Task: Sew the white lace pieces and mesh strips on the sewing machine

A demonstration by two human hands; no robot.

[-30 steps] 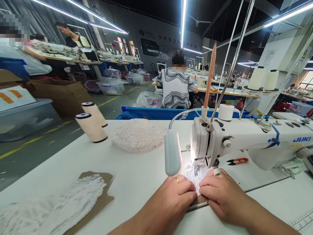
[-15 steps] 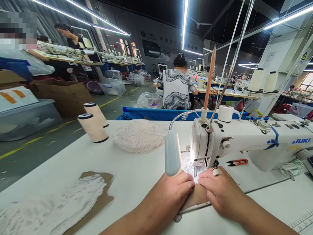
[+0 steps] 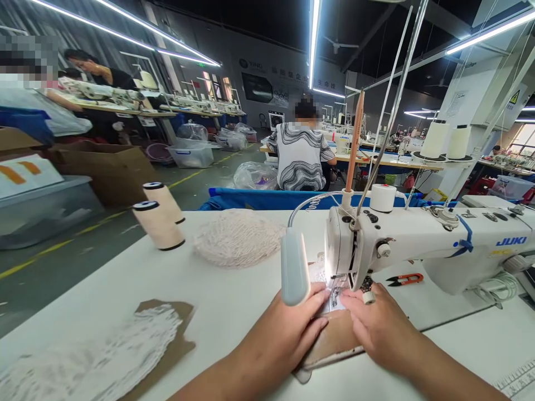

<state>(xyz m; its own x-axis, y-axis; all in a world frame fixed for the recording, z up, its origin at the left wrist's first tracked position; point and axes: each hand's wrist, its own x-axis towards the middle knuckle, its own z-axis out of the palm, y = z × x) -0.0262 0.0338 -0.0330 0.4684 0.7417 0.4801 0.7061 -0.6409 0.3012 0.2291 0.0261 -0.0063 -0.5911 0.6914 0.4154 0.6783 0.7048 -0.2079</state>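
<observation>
A white lace piece (image 3: 334,299) lies under the presser foot of a white sewing machine (image 3: 418,236), lit by a small lamp (image 3: 293,267). My left hand (image 3: 298,317) rests to the left of the foot. Its forefinger stretches onto the lace and its thumb is spread apart, on the brown machine bed (image 3: 334,337). On the other side, my right hand (image 3: 378,320) lies with fingers stretched out, the tips touching the lace edge near the foot. Part of the lace is hidden behind the machine head and the lamp.
More lace (image 3: 238,238) is heaped behind the lamp, and another lace piece (image 3: 96,353) lies front left. Two thread cones (image 3: 161,225) stand by the left edge. Orange thread snips (image 3: 405,279) lie under the machine arm; a ruler (image 3: 518,381) is front right. A person (image 3: 301,153) sits ahead.
The lace has moved forward under the foot, baring more of the brown bed. My fingers, earlier bunched together at the lace, are now spread further apart. The view has tilted slightly.
</observation>
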